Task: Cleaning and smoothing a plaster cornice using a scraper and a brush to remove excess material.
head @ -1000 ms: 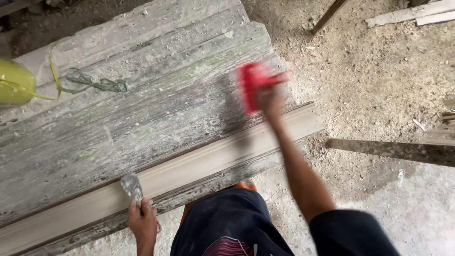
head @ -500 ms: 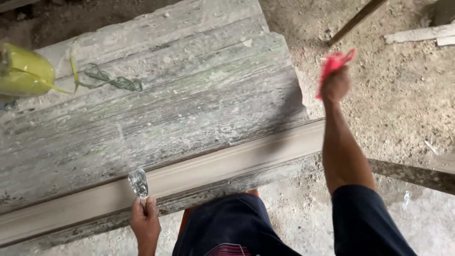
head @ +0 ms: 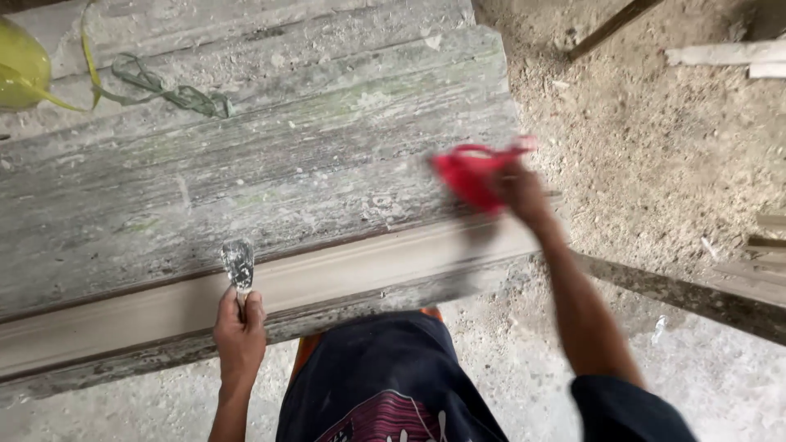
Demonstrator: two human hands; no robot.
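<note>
My left hand (head: pixel 239 331) grips the handle of a putty knife (head: pixel 238 263) whose smeared metal blade rests on a long pale moulded wooden strip (head: pixel 344 274). The strip lies along the near edge of a weathered grey plank table (head: pixel 270 155). My right hand (head: pixel 520 192) holds a red cloth (head: pixel 468 173), blurred by motion, just above the strip's right end and the table's right edge.
A yellow-green bag (head: pixel 20 69) with green cord (head: pixel 164 90) lies at the table's far left. Sandy, dusty ground (head: pixel 655 147) spreads to the right, with loose timber pieces (head: pixel 725 53) at the top right and a dark plank (head: pixel 696 295) below.
My right hand swung the red cloth off to the right past the table's edge, then back down over the strip's right end. My left hand stayed on the putty knife.
</note>
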